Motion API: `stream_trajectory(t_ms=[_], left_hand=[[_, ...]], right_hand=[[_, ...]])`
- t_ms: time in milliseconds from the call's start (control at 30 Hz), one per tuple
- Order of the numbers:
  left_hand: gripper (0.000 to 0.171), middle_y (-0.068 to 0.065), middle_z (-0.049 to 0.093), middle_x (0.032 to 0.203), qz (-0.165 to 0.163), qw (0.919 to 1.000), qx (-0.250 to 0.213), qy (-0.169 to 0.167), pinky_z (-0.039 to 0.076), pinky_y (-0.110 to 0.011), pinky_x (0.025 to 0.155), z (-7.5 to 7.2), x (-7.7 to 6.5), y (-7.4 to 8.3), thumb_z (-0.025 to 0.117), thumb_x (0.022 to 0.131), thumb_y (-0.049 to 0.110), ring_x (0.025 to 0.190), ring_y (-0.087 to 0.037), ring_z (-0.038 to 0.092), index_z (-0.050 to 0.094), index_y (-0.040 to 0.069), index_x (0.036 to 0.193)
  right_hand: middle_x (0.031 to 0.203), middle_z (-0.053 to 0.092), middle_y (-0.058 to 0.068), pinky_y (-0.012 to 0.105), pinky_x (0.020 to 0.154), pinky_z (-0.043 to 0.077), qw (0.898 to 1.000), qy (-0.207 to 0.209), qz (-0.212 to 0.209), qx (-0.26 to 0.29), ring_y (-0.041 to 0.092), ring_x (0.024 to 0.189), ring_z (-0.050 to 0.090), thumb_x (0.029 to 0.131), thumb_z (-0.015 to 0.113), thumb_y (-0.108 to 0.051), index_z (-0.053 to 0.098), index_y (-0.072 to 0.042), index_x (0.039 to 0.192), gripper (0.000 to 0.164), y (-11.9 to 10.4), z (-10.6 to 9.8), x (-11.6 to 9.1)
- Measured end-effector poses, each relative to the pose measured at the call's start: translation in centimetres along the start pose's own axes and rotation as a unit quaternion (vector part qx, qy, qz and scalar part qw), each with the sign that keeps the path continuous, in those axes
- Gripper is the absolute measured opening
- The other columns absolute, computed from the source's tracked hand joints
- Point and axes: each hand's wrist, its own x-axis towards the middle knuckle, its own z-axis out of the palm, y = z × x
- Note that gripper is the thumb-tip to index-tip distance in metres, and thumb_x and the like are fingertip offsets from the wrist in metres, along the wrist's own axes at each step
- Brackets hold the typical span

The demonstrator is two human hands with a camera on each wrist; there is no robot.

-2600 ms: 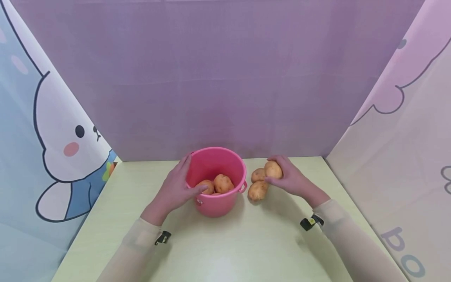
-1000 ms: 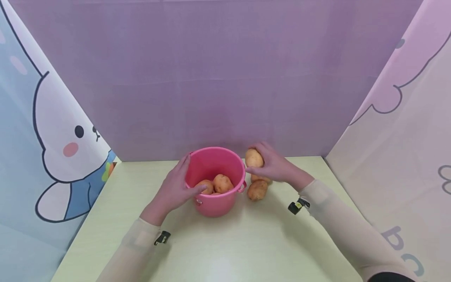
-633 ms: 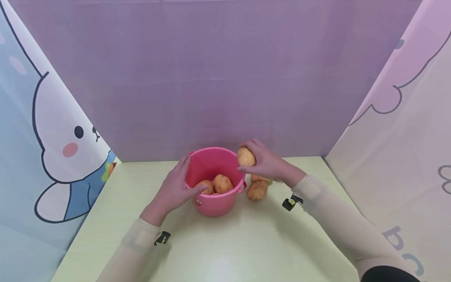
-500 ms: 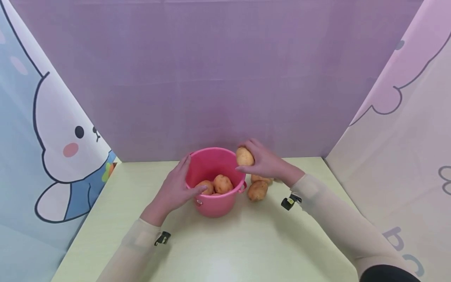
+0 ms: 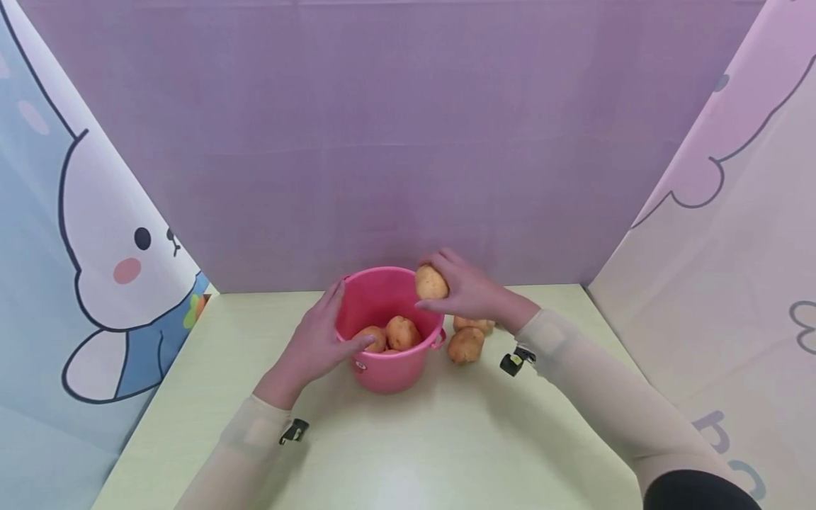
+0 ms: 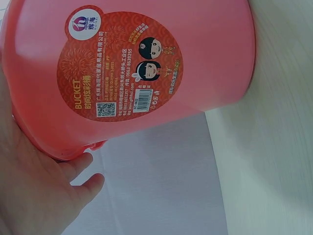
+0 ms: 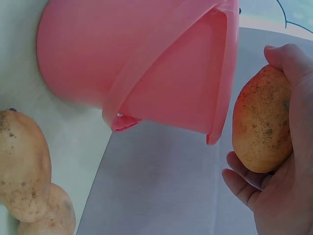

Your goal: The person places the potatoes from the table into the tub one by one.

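A pink bucket stands upright on the table, with several potatoes inside it. On its left side my left hand grips the rim, thumb over the front edge and fingers along the outside. My right hand holds another potato between thumb and fingers, overlapping the bucket's right rim in the head view. The right wrist view shows this held potato just beyond the bucket's mouth. A round red label shows on the bucket wall in the left wrist view.
Right of the bucket, a potato lies on the pale table, with more potato surface showing behind it, partly covered by the right hand. A purple backdrop rises along the table's back edge. Printed cloth panels stand at both sides.
The right hand has carried its potato leftward from above the loose potatoes to the bucket's right rim. The left hand and bucket have stayed in place.
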Motion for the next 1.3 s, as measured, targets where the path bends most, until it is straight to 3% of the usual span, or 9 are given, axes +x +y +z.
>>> stream_trajectory(t_ms=[333,833,1067,1300], left_hand=[[0.123,-0.004,0.041,0.172,0.011,0.9999,-0.007,0.005,0.066,-0.054,0.093,0.1,0.1,-0.2,0.082,0.086,0.075,0.148,-0.032,0.049,0.023,0.017,0.178],[0.121,-0.004,0.041,0.171,0.013,0.9999,-0.003,0.005,0.066,-0.052,0.093,-0.1,0.0,-0.2,0.08,0.087,0.076,0.147,-0.03,0.05,0.024,0.017,0.177],[0.119,-0.004,0.045,0.168,0.02,0.9997,-0.007,0.008,0.066,-0.052,0.093,0.0,0.1,-0.2,0.081,0.087,0.075,0.145,-0.031,0.052,0.027,0.017,0.176],[0.12,-0.005,0.043,0.17,0.019,0.9998,0.002,0.007,0.065,-0.055,0.096,0.0,0.2,-0.5,0.079,0.088,0.075,0.147,-0.031,0.051,0.025,0.016,0.177]], right_hand=[[0.133,0.053,-0.004,0.033,0.077,0.066,1.0,-0.01,-0.009,-0.006,0.019,0.114,0.06,0.089,0.087,-0.058,0.059,-0.027,0.144,0.069,-1.0,0.4,1.1],[0.137,0.052,-0.005,0.028,0.082,0.065,0.998,-0.047,-0.042,-0.013,0.015,0.117,0.061,0.09,0.088,-0.053,0.055,-0.024,0.152,0.076,-2.2,1.9,2.4],[0.137,0.051,-0.006,0.027,0.081,0.065,0.997,-0.053,-0.048,0.006,0.013,0.116,0.062,0.09,0.088,-0.055,0.054,-0.025,0.154,0.078,-2.5,2.3,2.8],[0.138,0.052,-0.003,0.025,0.082,0.064,0.997,-0.054,-0.061,0.008,0.014,0.115,0.062,0.09,0.089,-0.05,0.055,-0.015,0.155,0.082,-3.0,2.7,3.1]])
